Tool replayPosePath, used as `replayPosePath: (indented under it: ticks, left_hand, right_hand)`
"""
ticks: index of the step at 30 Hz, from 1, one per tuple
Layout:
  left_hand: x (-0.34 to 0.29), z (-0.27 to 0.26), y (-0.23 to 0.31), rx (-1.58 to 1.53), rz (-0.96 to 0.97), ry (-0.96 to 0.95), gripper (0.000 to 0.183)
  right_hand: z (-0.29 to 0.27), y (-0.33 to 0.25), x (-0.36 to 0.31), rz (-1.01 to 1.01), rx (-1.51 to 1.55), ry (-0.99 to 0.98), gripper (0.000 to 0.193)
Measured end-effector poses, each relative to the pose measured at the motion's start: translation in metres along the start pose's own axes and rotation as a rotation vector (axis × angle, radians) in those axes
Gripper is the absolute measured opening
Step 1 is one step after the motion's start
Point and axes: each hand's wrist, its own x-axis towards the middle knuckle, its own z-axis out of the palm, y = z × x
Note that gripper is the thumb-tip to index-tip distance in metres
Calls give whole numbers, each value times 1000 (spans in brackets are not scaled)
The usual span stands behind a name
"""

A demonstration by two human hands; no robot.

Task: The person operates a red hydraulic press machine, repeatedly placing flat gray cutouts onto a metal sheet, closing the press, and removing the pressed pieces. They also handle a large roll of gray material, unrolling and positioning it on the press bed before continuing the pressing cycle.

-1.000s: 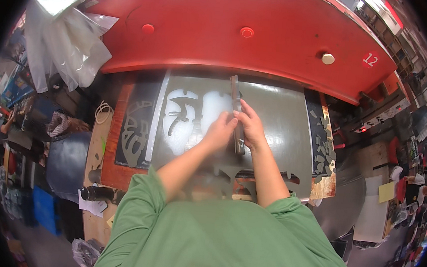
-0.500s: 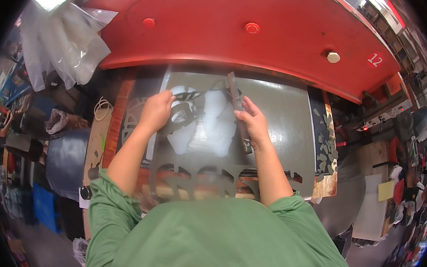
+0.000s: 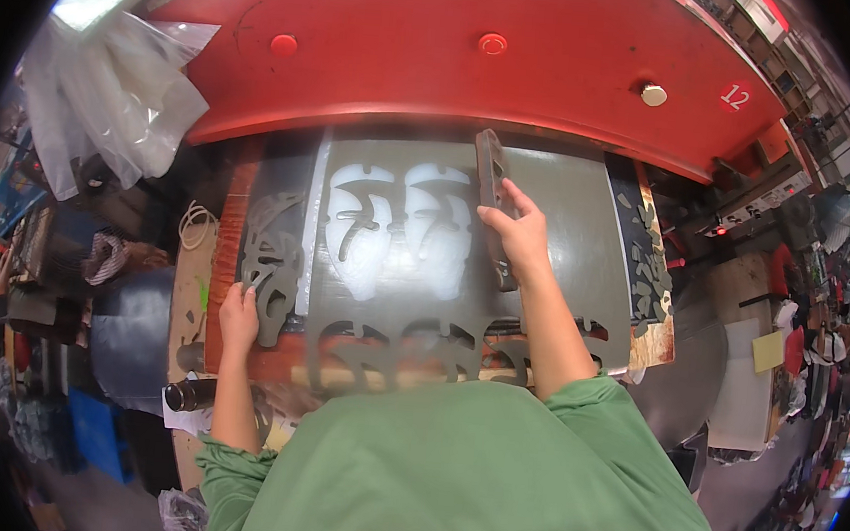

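My right hand (image 3: 519,235) grips a long, narrow metal cutting die (image 3: 492,186), thumb on the near side, and holds it up on edge over a dark grey sheet (image 3: 559,216). Left of the die, two pale, shoe-upper-like shapes (image 3: 369,246) show side by side in the sheet. My left hand (image 3: 239,319) is low at the left, fingers together at the edge of a dark cut-out piece (image 3: 275,304). That piece lies with other dark cut pieces (image 3: 274,219) beside the sheet. Several cut-out gaps run along the sheet's near edge (image 3: 418,350).
A red machine beam (image 3: 393,43) with buttons and a knob spans the far side. Clear plastic sheeting (image 3: 119,92) hangs at the left. Dark scraps (image 3: 649,268) lie along the right edge. A black cylinder (image 3: 187,394) and a coiled cord (image 3: 198,226) are at left.
My left hand has moved from above the sheet to the lower left, carrying a dark cut-out piece off it. The pale shapes are uncovered. My right hand and the die have shifted slightly right.
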Motion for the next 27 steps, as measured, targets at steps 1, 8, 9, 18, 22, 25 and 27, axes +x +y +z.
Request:
replayPosePath:
  ticks: [1,8,9,18,22,25,27]
  left_hand:
    - [-5,1,2,54,55,79,25]
    - [-14,-14,50,449,181,448,38]
    - [-17,-15,59,363,230,413,38]
    - [-90,-2,125,39,763,97,28]
    - [-113,32,131,-155,966,-109,26]
    - [-122,47,131,-96,824,-2,28]
    - [-125,50,132,-95,882,55,29]
  right_hand:
    - [-1,-2,-1,-70,-249,62,73]
    - [8,4,-15,27,-1041,168,82]
    - [9,7,-17,61,-1101,118,80]
    - [4,14,-9,35,-1107,105,82]
    - [-21,2,-39,-128,-1093,177,80]
    - [-44,11,-115,-404,-1036,103,66]
    - [-52,29,-167,-544,-1074,24,56]
